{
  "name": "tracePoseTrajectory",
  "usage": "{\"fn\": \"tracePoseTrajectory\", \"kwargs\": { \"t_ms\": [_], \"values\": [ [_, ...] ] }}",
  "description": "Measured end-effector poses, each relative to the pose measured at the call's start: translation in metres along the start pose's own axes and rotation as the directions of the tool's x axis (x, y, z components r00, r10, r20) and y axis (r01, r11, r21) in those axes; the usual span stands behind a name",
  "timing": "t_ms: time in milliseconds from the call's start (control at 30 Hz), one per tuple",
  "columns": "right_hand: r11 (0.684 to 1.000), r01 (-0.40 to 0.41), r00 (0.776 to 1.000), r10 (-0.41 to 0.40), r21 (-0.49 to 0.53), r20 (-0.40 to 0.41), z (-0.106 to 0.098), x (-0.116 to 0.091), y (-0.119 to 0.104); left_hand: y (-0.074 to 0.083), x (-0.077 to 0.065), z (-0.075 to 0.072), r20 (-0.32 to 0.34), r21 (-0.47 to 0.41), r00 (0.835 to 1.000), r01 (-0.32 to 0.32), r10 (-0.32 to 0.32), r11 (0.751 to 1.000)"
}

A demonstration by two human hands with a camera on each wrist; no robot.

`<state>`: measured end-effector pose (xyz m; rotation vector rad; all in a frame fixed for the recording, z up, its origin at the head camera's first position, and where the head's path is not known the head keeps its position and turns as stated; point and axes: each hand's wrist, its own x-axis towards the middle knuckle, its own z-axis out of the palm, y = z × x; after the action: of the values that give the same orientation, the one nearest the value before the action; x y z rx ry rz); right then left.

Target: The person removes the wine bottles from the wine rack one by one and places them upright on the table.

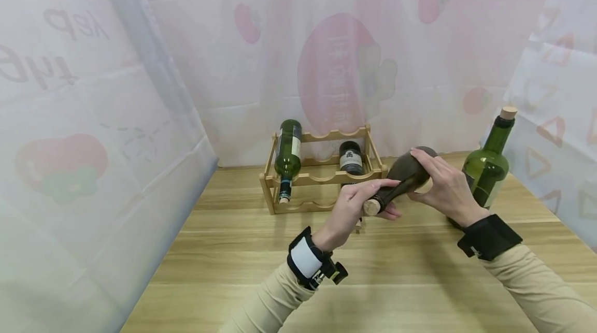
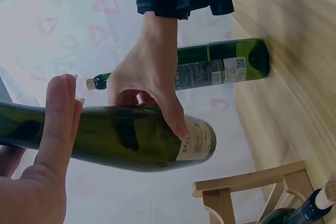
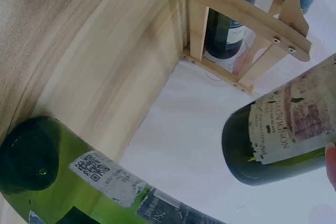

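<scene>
A dark green wine bottle [image 1: 408,170] is held tilted above the table, its corked neck toward me and its base toward the back right. My right hand [image 1: 443,183] grips the body near the base, thumb beside the worn label seen in the left wrist view. Around the neck is my left hand [image 1: 352,206], thumb on one side and fairly straight fingers [image 2: 58,114] on the other. Just left of the bottle stands a wooden wine rack [image 1: 317,179]. A green wine bottle [image 1: 290,149] lies on its upper left, and a dark bottle [image 1: 351,159] lies in the lower right.
Behind my right hand, a tall corked green bottle [image 1: 487,167] stands upright on the wooden table [image 1: 224,260]. Printed curtains [image 1: 266,63] hang behind the table and along both sides, close to the rack's back.
</scene>
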<state>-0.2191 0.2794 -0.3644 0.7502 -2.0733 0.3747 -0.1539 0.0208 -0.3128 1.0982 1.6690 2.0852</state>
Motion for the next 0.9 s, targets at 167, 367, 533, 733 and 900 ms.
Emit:
{"fn": "tracePoseTrajectory", "kwargs": {
  "t_ms": [167,367,533,733,900],
  "values": [
    [1.0,-0.007,1.0,0.007,-0.016,0.016,-0.004,0.001,-0.005,0.003,0.0,-0.005,0.052,-0.012,0.998,-0.04,0.04,0.999],
    [1.0,-0.029,0.999,0.029,-0.004,0.028,-0.007,-0.001,-0.007,0.004,0.0,-0.008,0.116,-0.033,0.987,-0.111,0.114,0.993],
    [0.999,-0.038,0.999,0.037,0.027,0.034,-0.008,-0.003,-0.008,0.005,0.0,-0.008,0.123,0.052,0.982,-0.152,0.144,0.987],
    [0.997,-0.05,0.998,0.048,0.058,0.042,-0.007,-0.003,-0.01,0.006,0.004,-0.007,0.037,0.119,0.985,-0.174,0.171,0.978],
    [0.996,-0.053,0.998,0.05,0.066,0.049,-0.007,-0.002,-0.012,0.008,0.01,-0.006,-0.023,0.156,0.977,-0.205,0.211,0.966]
  ]
}}
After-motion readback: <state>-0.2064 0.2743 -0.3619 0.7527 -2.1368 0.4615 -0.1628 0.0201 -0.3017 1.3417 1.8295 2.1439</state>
